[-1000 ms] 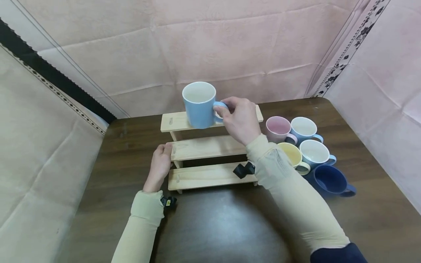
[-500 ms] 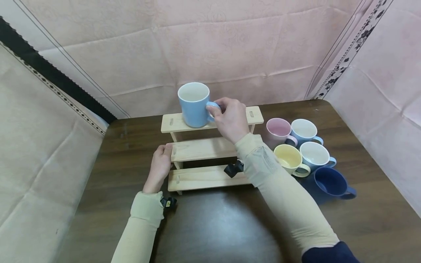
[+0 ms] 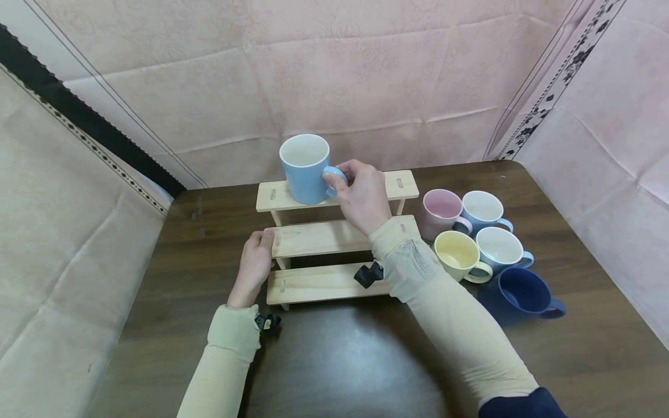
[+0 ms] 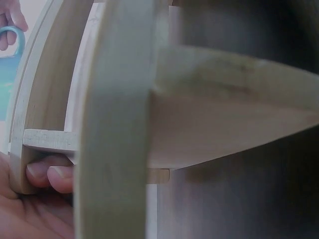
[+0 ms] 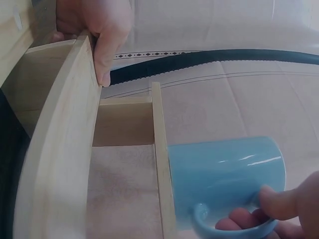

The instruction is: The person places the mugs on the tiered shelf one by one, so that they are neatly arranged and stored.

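Note:
A light blue mug (image 3: 305, 177) with a white inside stands upright at the left part of the top tier of a three-tier wooden shelf (image 3: 313, 239). Its base meets the board in the right wrist view. My right hand (image 3: 360, 191) pinches the mug's handle (image 5: 239, 232), with the thumb above and fingers through the loop. My left hand (image 3: 254, 261) grips the left end of the middle tier; its fingertips (image 4: 61, 178) curl under the board in the left wrist view.
Right of the shelf several mugs stand close together: a pink mug (image 3: 441, 212), a yellow mug (image 3: 456, 255), two light blue mugs with white insides, and a dark blue mug (image 3: 522, 295). Pale cloth (image 3: 334, 75) hangs behind the brown table (image 3: 334, 360) and at both sides.
My right hand has carried the light blue mug a little left and set it down onto the top tier. The left hand keeps its grip on the shelf.

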`<action>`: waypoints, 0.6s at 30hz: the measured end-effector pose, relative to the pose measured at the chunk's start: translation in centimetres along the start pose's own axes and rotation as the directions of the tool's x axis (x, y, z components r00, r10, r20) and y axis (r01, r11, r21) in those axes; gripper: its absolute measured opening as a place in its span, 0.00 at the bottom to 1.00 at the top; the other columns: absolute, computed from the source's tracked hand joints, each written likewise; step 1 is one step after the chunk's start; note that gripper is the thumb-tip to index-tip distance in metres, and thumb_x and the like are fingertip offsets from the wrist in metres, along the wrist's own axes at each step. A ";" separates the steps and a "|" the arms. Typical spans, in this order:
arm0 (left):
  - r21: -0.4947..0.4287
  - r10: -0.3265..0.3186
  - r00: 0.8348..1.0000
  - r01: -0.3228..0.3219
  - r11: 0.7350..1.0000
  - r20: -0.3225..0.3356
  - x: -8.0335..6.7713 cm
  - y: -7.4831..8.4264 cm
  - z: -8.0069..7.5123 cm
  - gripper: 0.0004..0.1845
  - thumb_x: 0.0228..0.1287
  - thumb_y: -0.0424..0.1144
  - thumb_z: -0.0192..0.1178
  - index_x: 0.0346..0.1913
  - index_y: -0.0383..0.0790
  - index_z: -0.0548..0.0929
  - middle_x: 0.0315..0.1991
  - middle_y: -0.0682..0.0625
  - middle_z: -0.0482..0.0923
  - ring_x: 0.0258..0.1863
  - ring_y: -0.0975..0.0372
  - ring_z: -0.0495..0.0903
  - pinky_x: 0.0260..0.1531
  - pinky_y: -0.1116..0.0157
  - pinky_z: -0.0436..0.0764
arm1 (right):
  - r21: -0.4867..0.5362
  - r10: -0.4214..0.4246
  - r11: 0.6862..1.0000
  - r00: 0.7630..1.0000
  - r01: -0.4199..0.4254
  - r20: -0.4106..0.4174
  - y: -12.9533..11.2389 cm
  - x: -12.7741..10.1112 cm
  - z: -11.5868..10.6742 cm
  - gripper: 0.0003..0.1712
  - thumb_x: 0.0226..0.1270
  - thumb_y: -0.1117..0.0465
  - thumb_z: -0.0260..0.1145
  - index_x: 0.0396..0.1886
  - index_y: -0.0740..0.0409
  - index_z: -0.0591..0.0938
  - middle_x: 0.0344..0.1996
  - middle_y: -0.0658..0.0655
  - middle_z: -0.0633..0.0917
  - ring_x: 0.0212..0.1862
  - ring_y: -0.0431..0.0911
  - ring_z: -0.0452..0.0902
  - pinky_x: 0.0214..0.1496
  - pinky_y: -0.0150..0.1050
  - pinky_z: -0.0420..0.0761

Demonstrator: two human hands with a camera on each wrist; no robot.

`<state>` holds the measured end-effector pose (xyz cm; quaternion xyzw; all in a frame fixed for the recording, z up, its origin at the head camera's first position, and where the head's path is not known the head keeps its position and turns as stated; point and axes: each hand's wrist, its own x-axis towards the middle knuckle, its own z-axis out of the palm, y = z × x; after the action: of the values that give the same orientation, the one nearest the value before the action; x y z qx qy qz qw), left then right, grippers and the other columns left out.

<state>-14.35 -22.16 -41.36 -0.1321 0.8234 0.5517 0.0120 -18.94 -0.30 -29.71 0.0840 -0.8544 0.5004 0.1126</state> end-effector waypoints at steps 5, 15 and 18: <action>-0.002 0.005 1.000 -0.005 1.000 0.002 -0.1 0.0 0.0 0.30 0.78 0.56 0.36 0.57 0.29 0.70 0.45 0.40 0.70 0.36 0.54 0.70 0.38 0.62 0.71 | 0.003 -0.026 1.000 1.000 0.026 0.008 0.1 -0.1 -0.1 0.18 0.66 0.52 0.68 0.42 0.64 0.84 0.31 0.55 0.84 0.33 0.45 0.78 0.38 0.38 0.78; -0.006 0.000 1.000 0.000 1.000 -0.004 0.0 0.0 0.0 0.30 0.78 0.55 0.37 0.56 0.28 0.70 0.41 0.41 0.70 0.33 0.55 0.70 0.35 0.63 0.71 | -0.005 -0.055 0.998 0.998 0.055 0.037 0.2 -0.2 -0.3 0.20 0.68 0.51 0.66 0.45 0.64 0.83 0.33 0.56 0.84 0.35 0.45 0.79 0.40 0.38 0.79; -0.005 0.000 1.000 0.000 1.000 -0.004 0.1 0.0 0.0 0.30 0.78 0.55 0.37 0.56 0.28 0.70 0.40 0.41 0.70 0.32 0.56 0.70 0.34 0.64 0.71 | -0.002 -0.060 0.998 0.997 0.060 0.046 0.2 -0.3 -0.3 0.19 0.67 0.51 0.66 0.45 0.64 0.83 0.34 0.56 0.84 0.36 0.44 0.79 0.41 0.37 0.80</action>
<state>-14.42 -22.15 -41.36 -0.1331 0.8220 0.5536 0.0100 -18.71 0.08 -29.85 0.1208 -0.8547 0.4931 0.1082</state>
